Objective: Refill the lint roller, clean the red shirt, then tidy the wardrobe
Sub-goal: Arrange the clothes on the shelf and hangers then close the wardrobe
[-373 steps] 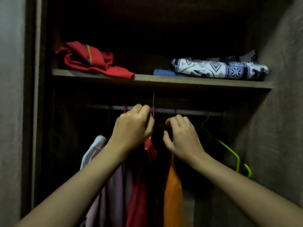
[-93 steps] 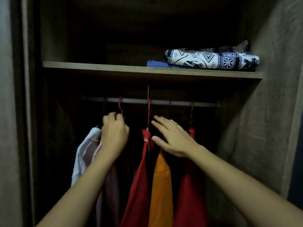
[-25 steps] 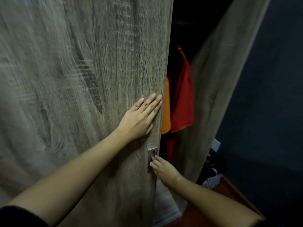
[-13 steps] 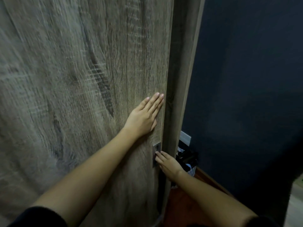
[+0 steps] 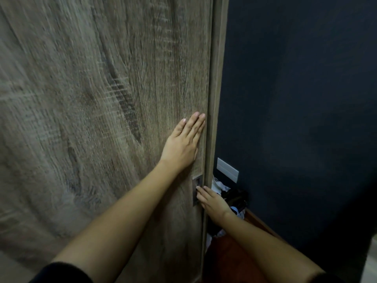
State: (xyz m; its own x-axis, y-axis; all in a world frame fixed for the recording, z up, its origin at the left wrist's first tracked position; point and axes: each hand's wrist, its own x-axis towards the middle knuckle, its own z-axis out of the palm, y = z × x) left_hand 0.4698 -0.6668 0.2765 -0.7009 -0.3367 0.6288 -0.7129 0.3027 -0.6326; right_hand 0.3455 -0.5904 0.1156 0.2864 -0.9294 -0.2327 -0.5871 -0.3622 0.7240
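The wood-grain wardrobe door (image 5: 98,119) fills the left of the head view and stands against the side panel (image 5: 217,82), with no gap showing. My left hand (image 5: 183,144) lies flat on the door near its right edge, fingers straight and together. Lower down, my right hand (image 5: 212,201) has its fingertips at the small metal recessed handle (image 5: 197,192). The red shirt, the hanging clothes and the lint roller are hidden behind the door.
A dark blue wall (image 5: 295,119) stands to the right, with a white wall plate (image 5: 227,170) low on it. Dark and white items (image 5: 230,197) lie heaped on the reddish floor (image 5: 230,260) between wardrobe and wall.
One second ago a gap showed red and orange clothes inside. The door has slid right until it meets the side panel. Both hands travelled with it, left palm flat, right fingers at the handle.
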